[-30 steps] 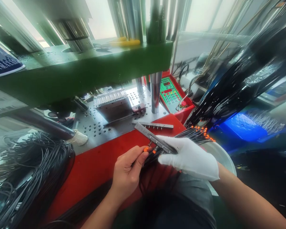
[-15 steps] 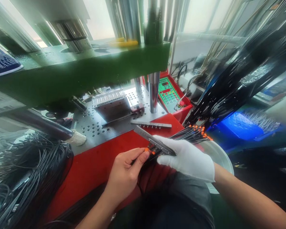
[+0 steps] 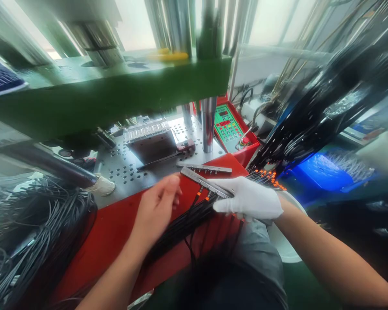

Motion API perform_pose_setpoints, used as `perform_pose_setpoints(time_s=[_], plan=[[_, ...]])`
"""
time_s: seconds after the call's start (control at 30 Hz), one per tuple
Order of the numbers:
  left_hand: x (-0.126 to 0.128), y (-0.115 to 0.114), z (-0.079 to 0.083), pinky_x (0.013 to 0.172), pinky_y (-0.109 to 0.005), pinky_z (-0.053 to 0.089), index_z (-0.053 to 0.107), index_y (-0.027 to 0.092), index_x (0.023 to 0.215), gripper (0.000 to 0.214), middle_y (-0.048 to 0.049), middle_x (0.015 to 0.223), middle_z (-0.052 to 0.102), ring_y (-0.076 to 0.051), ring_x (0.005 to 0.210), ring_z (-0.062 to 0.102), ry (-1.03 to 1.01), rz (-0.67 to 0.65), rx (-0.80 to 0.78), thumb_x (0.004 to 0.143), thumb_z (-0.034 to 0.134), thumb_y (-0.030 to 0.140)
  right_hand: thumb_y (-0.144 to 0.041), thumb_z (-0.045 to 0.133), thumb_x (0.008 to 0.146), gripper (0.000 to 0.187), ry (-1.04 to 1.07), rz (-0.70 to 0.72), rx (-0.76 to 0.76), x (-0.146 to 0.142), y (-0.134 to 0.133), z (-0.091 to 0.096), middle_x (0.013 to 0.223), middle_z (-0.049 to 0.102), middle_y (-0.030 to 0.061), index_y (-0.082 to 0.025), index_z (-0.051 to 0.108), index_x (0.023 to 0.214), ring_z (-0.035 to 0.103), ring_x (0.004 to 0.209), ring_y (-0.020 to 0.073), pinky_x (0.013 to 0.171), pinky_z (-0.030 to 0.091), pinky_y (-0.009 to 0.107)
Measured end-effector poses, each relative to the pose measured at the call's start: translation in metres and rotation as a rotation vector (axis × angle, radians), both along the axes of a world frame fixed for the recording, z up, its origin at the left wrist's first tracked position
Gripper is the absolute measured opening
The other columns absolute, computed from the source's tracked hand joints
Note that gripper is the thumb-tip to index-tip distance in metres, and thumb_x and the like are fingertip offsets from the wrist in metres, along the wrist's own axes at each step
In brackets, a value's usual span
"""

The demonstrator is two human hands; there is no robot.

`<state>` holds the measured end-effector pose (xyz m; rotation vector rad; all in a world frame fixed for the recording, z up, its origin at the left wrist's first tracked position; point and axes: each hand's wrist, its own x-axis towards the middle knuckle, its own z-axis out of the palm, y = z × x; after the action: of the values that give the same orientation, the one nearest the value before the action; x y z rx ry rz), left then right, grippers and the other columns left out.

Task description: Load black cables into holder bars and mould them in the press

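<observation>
My right hand (image 3: 250, 200), in a white glove, is closed on one end of a narrow metal bar (image 3: 202, 181), which tilts above the red table edge. Black cables (image 3: 190, 215) with orange tips sit along the bar's lower side and trail down to the left; their ends under the glove are hidden. My bare left hand (image 3: 158, 204) is just left of the bar, apart from it. Its fingers are loosely curled, with nothing visible between them. A second metal bar (image 3: 210, 168) with small pins lies behind the held one.
A green press beam (image 3: 116, 92) spans above a perforated metal plate (image 3: 129, 172) carrying a metal block (image 3: 155, 148). A red control box (image 3: 229, 125) stands behind. Black cable bundles lie left (image 3: 51, 232) and hang right (image 3: 310, 112). A blue bin (image 3: 320, 172) and white bucket (image 3: 291, 254) are at right.
My left hand has let go of an orange-tipped cable at the bar and moved left and slightly up. My right hand still holds the bar, now turned a little, showing more cables beneath.
</observation>
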<state>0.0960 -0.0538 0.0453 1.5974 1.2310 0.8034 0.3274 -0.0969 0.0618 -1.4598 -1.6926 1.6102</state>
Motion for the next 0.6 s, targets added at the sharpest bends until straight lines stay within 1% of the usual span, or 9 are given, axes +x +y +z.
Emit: perform_pose_setpoints(time_s=[0.07, 0.1, 0.2, 0.27, 0.37, 0.43, 0.5, 0.57, 0.6], plan=[[-0.006, 0.014, 0.001, 0.048, -0.022, 0.041, 0.056, 0.02, 0.119, 0.049, -0.0009, 0.075, 0.058, -0.013, 0.057, 0.051, -0.075, 0.09, -0.013, 0.089, 0.042, 0.056, -0.038, 0.064, 0.081, 0.068, -0.013, 0.083, -0.048, -0.002, 0.014, 0.002, 0.063, 0.056, -0.0055, -0.033, 0.035, 0.143, 0.048, 0.042, 0.0062, 0.034, 0.04, 0.014], [-0.009, 0.019, 0.002, 0.045, -0.021, 0.038, 0.055, 0.021, 0.12, 0.049, 0.0004, 0.07, 0.056, -0.012, 0.053, 0.048, -0.082, 0.079, -0.029, 0.088, 0.043, 0.056, -0.039, 0.065, 0.08, 0.069, -0.012, 0.126, -0.066, -0.006, 0.021, 0.003, 0.063, 0.056, -0.0053, -0.033, 0.036, 0.142, 0.047, 0.042, 0.0056, 0.034, 0.04, 0.013], [-0.021, 0.031, 0.006, 0.04, -0.017, 0.027, 0.063, 0.018, 0.095, 0.038, 0.0046, 0.054, 0.046, -0.008, 0.043, 0.036, -0.068, -0.037, -0.107, 0.086, 0.05, 0.053, -0.039, 0.067, 0.079, 0.068, 0.016, 0.235, -0.112, -0.024, 0.042, 0.01, 0.067, 0.057, -0.0044, -0.033, 0.039, 0.14, 0.047, 0.042, 0.0035, 0.035, 0.038, 0.011], [-0.032, 0.036, 0.008, 0.039, -0.016, 0.022, 0.061, 0.017, 0.084, 0.035, 0.0054, 0.05, 0.043, -0.006, 0.041, 0.031, -0.131, -0.071, -0.166, 0.087, 0.051, 0.05, -0.04, 0.067, 0.079, 0.067, 0.032, 0.301, -0.122, -0.036, 0.057, 0.016, 0.067, 0.056, -0.0048, -0.033, 0.04, 0.14, 0.047, 0.043, 0.003, 0.036, 0.038, 0.01], [-0.054, 0.046, 0.01, 0.037, -0.016, 0.023, 0.059, 0.016, 0.083, 0.033, 0.0049, 0.049, 0.045, -0.005, 0.039, 0.031, -0.261, 0.039, -0.185, 0.087, 0.051, 0.049, -0.043, 0.064, 0.081, 0.058, 0.062, 0.371, -0.057, -0.048, 0.083, 0.023, 0.071, 0.058, -0.0033, -0.027, 0.048, 0.134, 0.053, 0.049, 0.0052, 0.042, 0.044, 0.012], [-0.07, 0.055, 0.009, 0.035, -0.017, 0.022, 0.057, 0.016, 0.085, 0.033, 0.0045, 0.049, 0.047, -0.006, 0.036, 0.032, -0.307, 0.162, -0.17, 0.086, 0.052, 0.049, -0.05, 0.058, 0.084, 0.048, 0.053, 0.364, -0.024, -0.049, 0.104, 0.023, 0.073, 0.061, -0.0005, -0.019, 0.057, 0.122, 0.057, 0.052, 0.0073, 0.045, 0.047, 0.015], [-0.085, 0.068, 0.007, 0.033, -0.017, 0.02, 0.056, 0.016, 0.085, 0.033, 0.0048, 0.048, 0.046, -0.006, 0.034, 0.03, -0.336, 0.261, -0.153, 0.085, 0.053, 0.049, -0.055, 0.052, 0.086, 0.045, 0.024, 0.308, -0.031, -0.048, 0.127, 0.019, 0.067, 0.061, 0.0015, -0.013, 0.063, 0.098, 0.054, 0.047, 0.0076, 0.041, 0.045, 0.017], [-0.097, 0.085, 0.002, 0.032, -0.018, 0.019, 0.053, 0.016, 0.082, 0.033, 0.0048, 0.05, 0.046, -0.006, 0.035, 0.029, -0.352, 0.314, -0.132, 0.084, 0.053, 0.048, -0.053, 0.052, 0.087, 0.043, 0.07, 0.162, -0.012, -0.049, 0.152, 0.009, 0.059, 0.057, 0.0003, -0.012, 0.06, 0.079, 0.045, 0.038, 0.0054, 0.035, 0.036, 0.017], [-0.102, 0.096, 0.0, 0.032, -0.018, 0.02, 0.052, 0.016, 0.079, 0.032, 0.0048, 0.05, 0.045, -0.006, 0.035, 0.03, -0.351, 0.33, -0.12, 0.084, 0.052, 0.048, -0.05, 0.052, 0.088, 0.04, 0.117, 0.07, 0.015, -0.052, 0.164, 0.004, 0.056, 0.054, -0.0013, -0.012, 0.058, 0.076, 0.04, 0.036, 0.0043, 0.033, 0.031, 0.017]])
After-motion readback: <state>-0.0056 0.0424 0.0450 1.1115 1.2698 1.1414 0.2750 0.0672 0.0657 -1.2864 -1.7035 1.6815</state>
